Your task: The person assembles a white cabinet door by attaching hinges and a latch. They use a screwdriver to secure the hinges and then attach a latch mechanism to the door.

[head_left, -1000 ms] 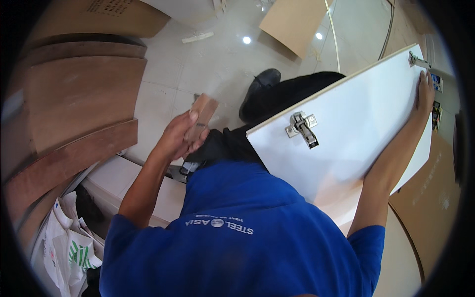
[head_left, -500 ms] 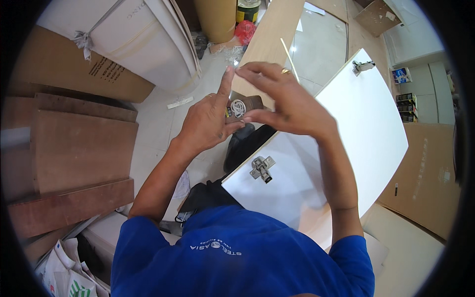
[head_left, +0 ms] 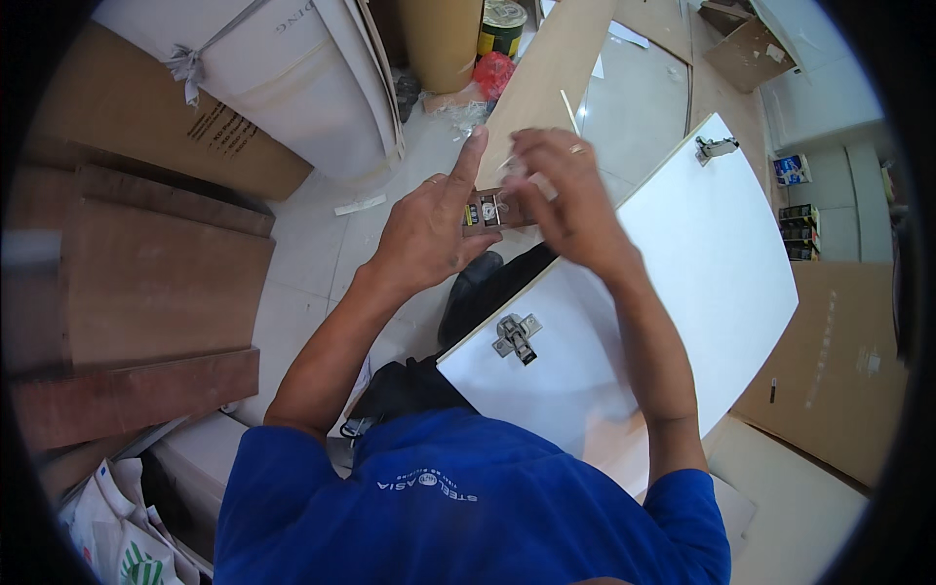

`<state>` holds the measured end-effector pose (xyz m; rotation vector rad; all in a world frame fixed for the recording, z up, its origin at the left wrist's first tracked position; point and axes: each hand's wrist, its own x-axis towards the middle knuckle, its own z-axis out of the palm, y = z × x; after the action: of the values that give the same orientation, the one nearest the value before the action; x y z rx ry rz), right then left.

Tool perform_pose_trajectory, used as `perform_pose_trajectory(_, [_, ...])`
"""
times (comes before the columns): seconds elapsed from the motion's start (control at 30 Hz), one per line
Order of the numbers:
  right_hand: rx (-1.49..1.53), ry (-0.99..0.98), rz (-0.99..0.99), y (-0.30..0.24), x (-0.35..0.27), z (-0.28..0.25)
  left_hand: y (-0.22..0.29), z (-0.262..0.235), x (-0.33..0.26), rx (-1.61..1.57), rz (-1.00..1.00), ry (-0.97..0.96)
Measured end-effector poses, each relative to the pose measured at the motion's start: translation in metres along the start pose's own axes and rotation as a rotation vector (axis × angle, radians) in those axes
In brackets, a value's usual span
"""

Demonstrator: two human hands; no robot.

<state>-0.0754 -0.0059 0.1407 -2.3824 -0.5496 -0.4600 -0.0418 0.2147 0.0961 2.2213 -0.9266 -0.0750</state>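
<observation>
My left hand (head_left: 429, 232) is raised in the middle, its index finger stretched up and its thumb along the near edge of a small brown box (head_left: 474, 214) with a yellow label. Its other fingers are hidden behind the box. Something white and round shows in the box's face. Close to its right end is my right hand (head_left: 575, 200), fingers bent and smeared by motion. A pale blur lies by its fingertips, too unclear to name. Below the hands, a white panel (head_left: 682, 283) carries a metal cabinet hinge (head_left: 516, 338) near its left corner and another hinge (head_left: 717, 148) at its far corner.
Brown boards (head_left: 166, 283) and a brown carton (head_left: 214, 136) stand at left, beside a tied white bundle (head_left: 322, 88). A long wooden plank (head_left: 551, 73) runs ahead, with a red plastic bag (head_left: 494, 74) and a tin (head_left: 502, 29) alongside. A large carton (head_left: 819, 361) stands at right.
My left hand and the brown box have shifted slightly right. My right hand has drawn its fingers in and moved a little right. The white coil on the box looks smaller than before.
</observation>
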Motion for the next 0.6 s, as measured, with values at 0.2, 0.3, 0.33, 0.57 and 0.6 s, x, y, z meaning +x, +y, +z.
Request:
perform_pose_trajectory(0.2, [0.566, 0.338, 0.441, 0.014, 0.008, -0.053, -0.041, 0.015, -0.022, -0.001, -0.314, 0.005])
perform_pose_trajectory(0.3, [0.33, 0.15, 0.322, 0.013, 0.009, -0.026, -0.046, 0.02, -0.034, -0.142, -0.32, 0.012])
perform_pose_trajectory(0.33, [0.13, 0.052, 0.155, 0.009, 0.006, -0.01, -0.046, 0.022, -0.036, -0.121, -0.24, 0.053])
perform_pose_trajectory(0.57, [0.015, -0.032, 0.308, 0.036, -0.009, -0.011, -0.09, 0.018, -0.06, 0.12, -0.391, -0.119])
perform_pose_trajectory(0.6, [0.04, 0.045, 0.292, 0.047, -0.008, -0.024, -0.111, 0.012, -0.071, 0.186, -0.442, -0.194])
